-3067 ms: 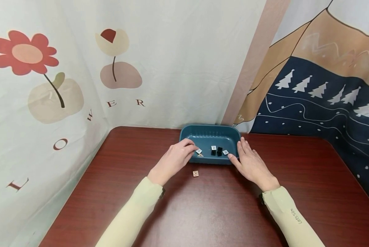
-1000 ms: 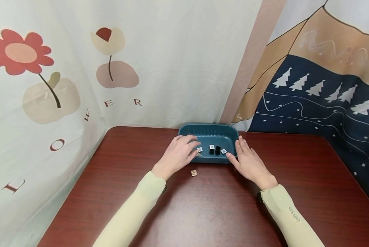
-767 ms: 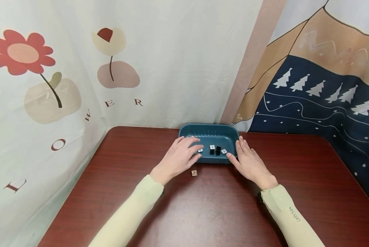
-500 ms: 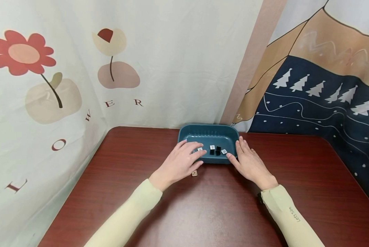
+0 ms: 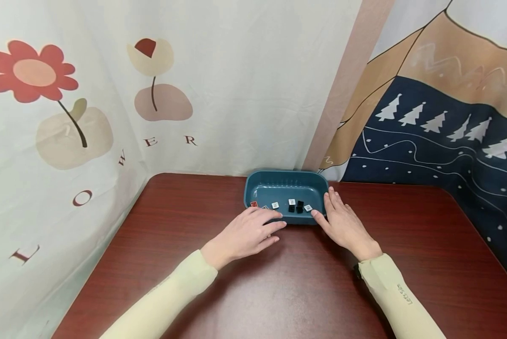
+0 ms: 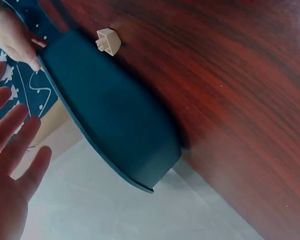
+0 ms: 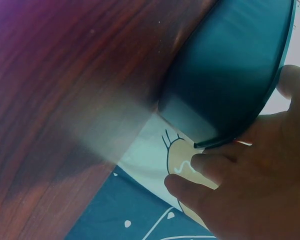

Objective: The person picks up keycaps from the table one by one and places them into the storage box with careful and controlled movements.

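Note:
In the head view my left hand [image 5: 247, 233] hovers over the front left edge of a teal plastic bin [image 5: 287, 220], fingers spread and nothing held. Under its fingers a beige keycap [image 6: 109, 41] lies on the table, mostly hidden in the head view; its hollow underside shows in the left wrist view. My right hand [image 5: 347, 223] rests at the bin's right end, its straight fingers along the side and thumb at the front rim. Inside lie a red keycap [image 5: 254, 204], a white keycap [image 5: 275, 205], another white one [image 5: 307, 208], and several black ones [image 5: 300, 207].
The bin stands at the back edge of the reddish-brown wooden table [image 5: 304, 282]. A pale curtain [image 5: 236, 94] with flower prints hangs behind, and a dark blue one with white trees [image 5: 440, 141] hangs at the right.
My left hand has opened and drawn back from inside the bin toward the front, now covering most of the beige keycap. The red keycap has come into view. My right hand stays put.

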The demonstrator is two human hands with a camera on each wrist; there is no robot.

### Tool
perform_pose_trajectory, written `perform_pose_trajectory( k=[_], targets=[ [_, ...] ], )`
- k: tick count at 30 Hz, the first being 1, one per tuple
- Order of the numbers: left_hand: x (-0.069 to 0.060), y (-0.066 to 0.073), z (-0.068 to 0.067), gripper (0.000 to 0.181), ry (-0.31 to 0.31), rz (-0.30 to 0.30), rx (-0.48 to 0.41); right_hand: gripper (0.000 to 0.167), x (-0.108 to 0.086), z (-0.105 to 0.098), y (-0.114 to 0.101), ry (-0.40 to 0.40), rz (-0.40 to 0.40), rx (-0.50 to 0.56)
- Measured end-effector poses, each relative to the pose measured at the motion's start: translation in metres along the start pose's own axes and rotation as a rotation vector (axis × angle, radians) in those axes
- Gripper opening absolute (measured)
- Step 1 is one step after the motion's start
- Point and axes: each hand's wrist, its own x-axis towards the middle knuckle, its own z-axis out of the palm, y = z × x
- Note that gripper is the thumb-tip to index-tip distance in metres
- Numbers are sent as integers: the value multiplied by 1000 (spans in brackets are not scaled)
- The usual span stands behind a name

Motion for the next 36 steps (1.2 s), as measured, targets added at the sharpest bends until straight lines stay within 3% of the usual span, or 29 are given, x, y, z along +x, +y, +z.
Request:
perform_pose_trajectory(
  k=[6, 16, 26, 36],
  targets=[
    [-2, 4, 2, 37, -85, 44, -43, 89, 0, -1, 0, -13, 10, 6],
    [-6, 7, 7, 44, -303, 67, -67, 89, 1, 1, 1, -16, 16, 6],
    [-7, 13, 13, 45, -403, 10, -42, 89, 1, 0, 1, -18, 10, 12],
    [-8, 15, 14, 40, -430, -32, -1, 88, 1, 0, 1, -13, 9, 6]
  ],
)
